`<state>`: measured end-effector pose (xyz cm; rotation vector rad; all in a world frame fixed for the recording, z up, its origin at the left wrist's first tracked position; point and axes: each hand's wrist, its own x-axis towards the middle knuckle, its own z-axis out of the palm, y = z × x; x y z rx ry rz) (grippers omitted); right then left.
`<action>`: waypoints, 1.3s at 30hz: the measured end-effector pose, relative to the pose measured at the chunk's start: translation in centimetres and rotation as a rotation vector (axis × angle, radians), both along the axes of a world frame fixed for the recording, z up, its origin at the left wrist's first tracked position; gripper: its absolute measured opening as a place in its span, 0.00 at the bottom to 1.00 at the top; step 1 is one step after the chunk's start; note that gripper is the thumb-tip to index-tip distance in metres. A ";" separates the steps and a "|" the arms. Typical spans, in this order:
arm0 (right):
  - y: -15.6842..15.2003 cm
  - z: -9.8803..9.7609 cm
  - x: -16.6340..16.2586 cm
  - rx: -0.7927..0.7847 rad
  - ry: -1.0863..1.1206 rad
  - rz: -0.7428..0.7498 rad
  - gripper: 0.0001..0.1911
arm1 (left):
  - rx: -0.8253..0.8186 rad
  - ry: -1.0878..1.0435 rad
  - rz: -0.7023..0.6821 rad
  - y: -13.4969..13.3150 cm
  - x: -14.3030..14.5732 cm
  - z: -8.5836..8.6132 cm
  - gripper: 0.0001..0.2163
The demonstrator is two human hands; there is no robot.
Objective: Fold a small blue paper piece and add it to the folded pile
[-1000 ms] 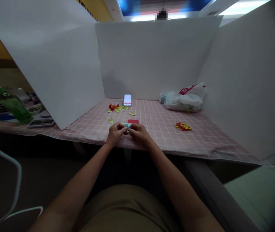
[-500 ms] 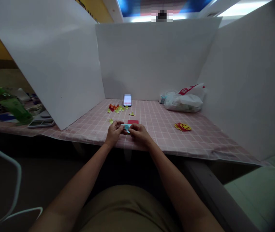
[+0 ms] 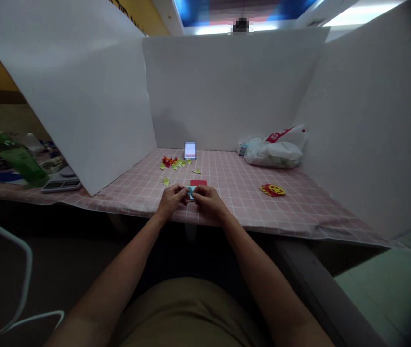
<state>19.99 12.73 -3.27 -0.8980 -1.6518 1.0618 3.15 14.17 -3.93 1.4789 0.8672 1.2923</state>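
My left hand and my right hand meet near the front edge of the pink checked tablecloth. Both pinch a small light-blue piece of paper between their fingertips. Most of that paper is hidden by the fingers. A red paper square lies flat just behind the hands. A small yellow-green folded piece sits a little to the left of my left hand.
A phone with a lit screen stands at the back wall, beside a heap of red and yellow folded papers. A plastic bag lies back right, a red-yellow cutout on the right. White boards enclose the table; a calculator lies outside left.
The fingers have shifted slightly on the light-blue paper, turning it a little. Both hands stay in the same spot.
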 end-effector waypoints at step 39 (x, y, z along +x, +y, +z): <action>0.4 -0.2 0.0 0.068 -0.010 -0.166 0.10 | 0.038 0.104 -0.035 0.0 0.0 0.1 0.13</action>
